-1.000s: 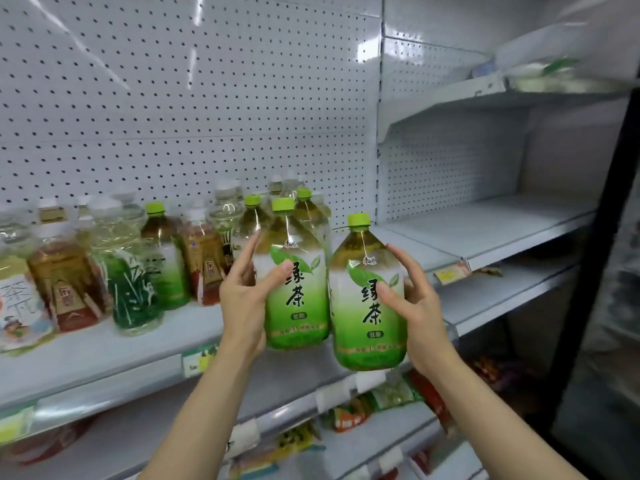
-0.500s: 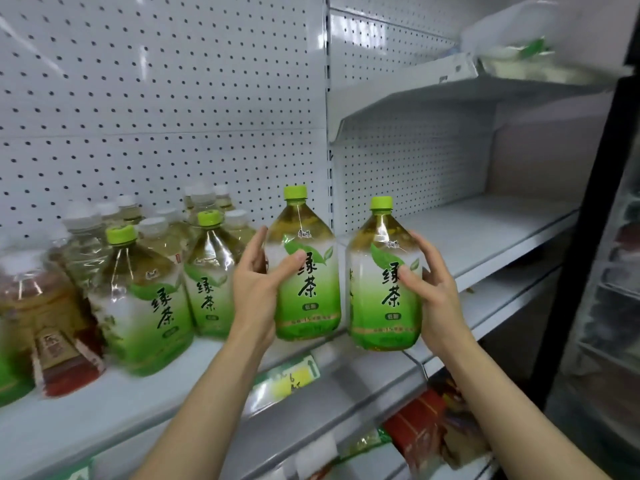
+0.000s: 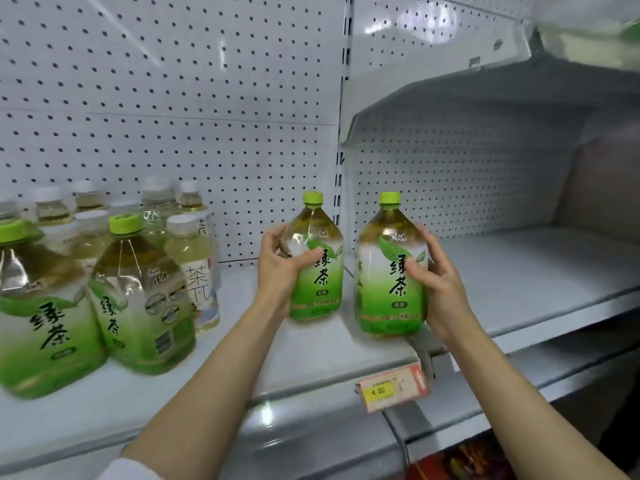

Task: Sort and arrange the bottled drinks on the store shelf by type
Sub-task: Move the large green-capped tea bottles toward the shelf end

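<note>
Now two bare hands each grip a green tea bottle upright at a white store shelf (image 3: 311, 362); the left hand (image 3: 280, 268) wraps around the left bottle (image 3: 317, 261), the right hand (image 3: 440, 282) clasps the right bottle (image 3: 391, 271) just beside it; both bottles have green caps; further left stand two more green tea bottles (image 3: 138, 299) before pale white-capped bottles (image 3: 194, 258); a yellow price tag (image 3: 391, 389) hangs on the shelf edge.

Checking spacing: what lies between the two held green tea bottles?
Nothing: in the head view, the left-hand bottle and right-hand bottle are apart, only pegboard behind.
</note>
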Available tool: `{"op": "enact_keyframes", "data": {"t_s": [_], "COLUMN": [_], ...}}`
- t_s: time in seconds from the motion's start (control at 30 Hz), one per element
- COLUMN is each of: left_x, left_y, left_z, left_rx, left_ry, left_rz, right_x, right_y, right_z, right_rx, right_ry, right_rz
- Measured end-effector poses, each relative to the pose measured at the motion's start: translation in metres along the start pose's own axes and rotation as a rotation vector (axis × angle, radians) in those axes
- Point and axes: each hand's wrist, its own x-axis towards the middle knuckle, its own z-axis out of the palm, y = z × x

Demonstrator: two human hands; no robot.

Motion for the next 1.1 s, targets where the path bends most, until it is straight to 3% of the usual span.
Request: {"op": "enact_keyframes", "data": {"t_s": [0.23, 0.6, 0.87, 1.1], "left_x": [0.026, 0.049, 0.055, 0.041], "left_y": [-0.026, -0.034, -0.036, -0.027], "left_z": [0.011, 0.005, -0.002, 0.002], "left_rx": [0.033, 0.145, 0.233, 0.495], "left_ry": [0.012, -0.124, -0.156, -0.079], "left_rz": [0.012, -0.023, -0.003, 0.023], "right_x": [0.050, 0.112, 0.123, 0.112], "right_y": [0.022, 0.069, 0.065, 0.064], "right_z": [-0.028, -0.045, -0.037, -0.040], "right_rx": [-0.044, 0.193, -0.129, -0.449], "right_ry": [-0.089, -0.164, -0.250, -0.247], "right_rz": [0.039, 0.197, 0.122, -0.025]}}
